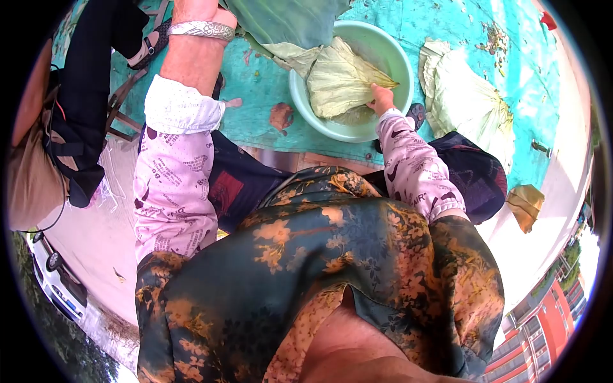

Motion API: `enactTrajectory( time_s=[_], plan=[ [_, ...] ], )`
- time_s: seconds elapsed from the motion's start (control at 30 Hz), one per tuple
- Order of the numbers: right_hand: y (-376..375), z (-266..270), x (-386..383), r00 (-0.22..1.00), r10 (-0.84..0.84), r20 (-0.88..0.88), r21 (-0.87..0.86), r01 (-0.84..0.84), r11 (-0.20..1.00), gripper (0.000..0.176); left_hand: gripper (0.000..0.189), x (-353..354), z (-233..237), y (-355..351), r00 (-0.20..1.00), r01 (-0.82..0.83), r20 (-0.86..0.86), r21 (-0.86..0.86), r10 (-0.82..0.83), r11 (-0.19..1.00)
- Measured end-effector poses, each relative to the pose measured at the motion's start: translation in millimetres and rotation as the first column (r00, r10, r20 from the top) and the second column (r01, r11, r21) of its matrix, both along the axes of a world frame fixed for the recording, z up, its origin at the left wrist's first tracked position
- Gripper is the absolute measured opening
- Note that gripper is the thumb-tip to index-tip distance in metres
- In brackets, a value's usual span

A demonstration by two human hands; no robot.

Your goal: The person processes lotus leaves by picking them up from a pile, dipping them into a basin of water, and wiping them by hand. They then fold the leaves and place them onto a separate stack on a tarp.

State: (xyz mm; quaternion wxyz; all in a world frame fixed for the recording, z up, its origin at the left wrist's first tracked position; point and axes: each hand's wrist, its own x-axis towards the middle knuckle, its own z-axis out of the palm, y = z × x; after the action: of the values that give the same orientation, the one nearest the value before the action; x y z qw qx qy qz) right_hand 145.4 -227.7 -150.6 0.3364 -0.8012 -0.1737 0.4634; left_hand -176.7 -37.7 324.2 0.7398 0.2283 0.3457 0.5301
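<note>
Right hand (382, 99): we find it inside the bowl, fingers closed on the near edge of the pale leaf.
Pale leaf (341, 80): it lies spread and creased in the bowl, reaching left and away from the right hand, with one tip poking past the knuckles to the right.
Bowl (403, 60): light green and round, it sits on the teal cloth straight ahead of us.
Left hand (196, 9): it is cut off by the top edge, so we cannot tell whether it is closed or slack. A silver bracelet (201, 29) rings the wrist.
Large green leaf (287, 19): just beside the left hand, it hangs over the far rim of the bowl and partly covers it.
Leaf stack (469, 96): pale leaves piled on the cloth, to the right of the bowl and apart from it.
Teal cloth (262, 86): spread under everything, flecked with leaf scraps.
Folded yellow leaf (527, 205): off the cloth, far right.
Other person (96, 83): dark clothing at our left, with a sandalled foot (150, 45) near our left forearm.
</note>
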Motion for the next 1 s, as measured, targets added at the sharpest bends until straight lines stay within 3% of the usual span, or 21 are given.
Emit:
enactTrajectory(
  time_s=[0.07,0.1,0.2,0.3,0.4,0.6,0.8,0.83,0.93,0.97,1.0],
  plan=[
    [12,76,-29,0.923,-0.334,-0.190,-0.086,0.323,0.942,0.040,0.028,-4,-4,2,1.000,0.022,0.013,0.039,-0.023,0.999],
    [15,101,-38,0.806,-0.513,-0.295,-0.160,0.488,0.858,0.039,0.028,-5,-6,3,0.999,0.033,0.019,0.059,-0.034,0.998],
    [11,110,-41,0.805,-0.491,-0.333,-0.118,0.481,0.869,0.041,0.028,-1,-4,-4,1.000,0.027,0.000,0.132,-0.027,0.991],
    [-1,121,-41,0.790,-0.424,-0.442,-0.033,0.458,0.888,0.042,0.027,-3,-8,4,1.000,0.018,-0.014,0.061,-0.018,0.998],
    [-1,127,-45,0.746,-0.529,-0.405,-0.076,0.549,0.832,0.040,0.027,-2,-13,8,0.999,-0.031,-0.024,0.055,0.033,0.998],
    [-5,129,-43,0.783,-0.425,-0.454,0.049,0.498,0.866,0.032,0.026,-2,-21,16,1.000,0.013,0.000,0.060,-0.013,0.998],
    [4,126,-33,0.923,-0.338,-0.183,0.177,0.369,0.912,0.017,0.023,1,-43,36,0.999,0.032,-0.021,0.146,-0.029,0.989],
    [6,129,-33,0.934,-0.323,-0.151,0.203,0.349,0.915,0.017,0.020,0,-53,43,0.988,-0.016,-0.145,0.274,0.058,0.962],
    [19,151,-38,0.960,-0.274,-0.048,0.259,0.277,0.925,0.017,0.020,1,-77,61,0.933,0.042,-0.345,0.396,0.106,0.917],
    [23,162,-41,0.967,-0.255,-0.010,0.264,0.248,0.932,0.017,0.019,7,-82,60,0.977,0.027,-0.204,0.406,0.061,0.913],
    [24,172,-44,0.971,-0.235,0.029,0.263,0.220,0.940,0.018,0.021,9,-92,63,0.953,0.053,-0.291,0.449,0.090,0.892]
  ],
)
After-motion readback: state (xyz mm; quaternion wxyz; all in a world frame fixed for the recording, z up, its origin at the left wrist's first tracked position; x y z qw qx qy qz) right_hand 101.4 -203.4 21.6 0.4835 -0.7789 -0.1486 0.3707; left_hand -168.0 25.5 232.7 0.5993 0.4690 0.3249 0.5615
